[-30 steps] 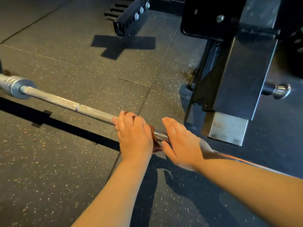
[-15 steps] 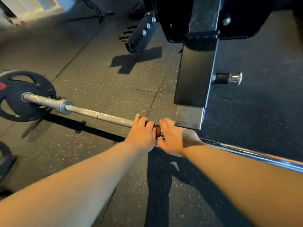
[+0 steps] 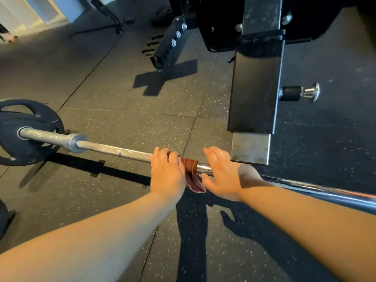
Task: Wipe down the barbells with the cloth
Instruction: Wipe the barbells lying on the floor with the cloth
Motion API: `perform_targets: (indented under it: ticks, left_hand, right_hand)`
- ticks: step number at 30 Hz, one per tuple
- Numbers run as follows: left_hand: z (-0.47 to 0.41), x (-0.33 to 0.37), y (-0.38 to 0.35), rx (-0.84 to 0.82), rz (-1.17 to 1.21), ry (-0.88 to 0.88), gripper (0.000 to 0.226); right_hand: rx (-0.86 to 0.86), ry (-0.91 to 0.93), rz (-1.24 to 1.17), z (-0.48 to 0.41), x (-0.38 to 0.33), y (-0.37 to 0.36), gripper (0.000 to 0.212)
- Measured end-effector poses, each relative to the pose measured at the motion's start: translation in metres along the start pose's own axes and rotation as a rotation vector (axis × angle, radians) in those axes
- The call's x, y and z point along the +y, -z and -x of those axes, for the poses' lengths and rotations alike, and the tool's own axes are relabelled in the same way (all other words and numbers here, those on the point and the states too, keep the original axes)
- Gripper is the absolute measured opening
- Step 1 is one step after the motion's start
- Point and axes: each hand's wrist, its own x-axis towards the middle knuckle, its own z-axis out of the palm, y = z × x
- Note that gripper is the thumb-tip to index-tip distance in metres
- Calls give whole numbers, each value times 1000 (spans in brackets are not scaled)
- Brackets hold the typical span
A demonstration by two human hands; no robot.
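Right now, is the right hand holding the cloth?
No, the left hand grips the cloth wrapped round the barbell, while the right hand lies open on bare bar beside it.

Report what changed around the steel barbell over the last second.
The left hand and right hand, pressed together half a second ago, have parted, baring the reddish-brown cloth wrapped round the silver steel barbell, a flap hanging below. Unchanged: left hand grips the cloth, right hand lies open on the bar.
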Motion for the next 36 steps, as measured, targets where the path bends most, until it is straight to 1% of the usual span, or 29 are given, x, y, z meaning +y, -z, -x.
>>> perform_targets:
  ticks: [1,2,4,7,8,9,12,14,16,17,19,20,21,23,26,28,31,33,34,36]
  left_hand:
    - [5,11,-5,1,15,2,45]
    - [10,20,-9,3,12,-53,44]
    - [19,27,-13,-24,19,-238,37]
    - [6,6,-9,-11,17,-453,33]
    - [0,-3,-8,5,2,-470,34]
    - [-4,-12,-6,29,-12,-437,37]
    - [-9,-30,-1,57,-2,-200,47]
    - [-6,-26,-4,46,-23,-150,51]
    - [0,-13,-5,27,-36,-176,53]
    - [3,-7,-4,11,-42,-232,52]
    - [12,-6,-5,-17,-47,-398,49]
    - [13,-13,-5,-34,-18,-455,47]
    - [13,-22,-3,-43,19,-474,45]
    - [7,-39,0,-17,45,-412,43]
    - [-3,-34,1,-8,58,-200,45]
    - [-1,-7,-1,-94,128,-96,44]
    - [-3,11,0,-239,408,-100,33]
    - [-7,-2,12,-316,520,-155,44]
    - [-7,-11,19,-356,515,-178,51]
    - [-6,-29,25,-368,407,-221,57]
  right_hand:
    - [-5,-15,-26,-2,-1,-1,80]
    - [-25,-35,-63,-3,-2,-2,79]
    - [-17,-52,-124,-4,-3,-5,84]
    - [-18,7,-82,-2,-7,-2,86]
    - [-33,16,-57,-1,-6,0,85]
    - [-41,12,-38,1,-7,3,86]
    - [-51,-5,18,7,-6,3,86]
    - [-53,-19,40,10,-5,2,84]
    - [-26,-9,25,11,-7,0,87]
    - [-12,5,17,10,-9,1,88]
    - [-11,10,7,9,-12,3,88]
    - [-10,18,17,8,-12,3,87]
    - [-13,20,32,9,-13,4,85]
    - [-24,17,76,11,-11,1,81]
    - [-25,0,133,14,-13,1,88]
    - [25,-16,103,13,-30,6,90]
    - [23,-60,37,6,-67,8,99]
    - [18,-107,73,1,-76,2,94]
    - [8,-112,146,0,-76,-1,88]
    - [-30,-117,231,0,-75,-1,76]
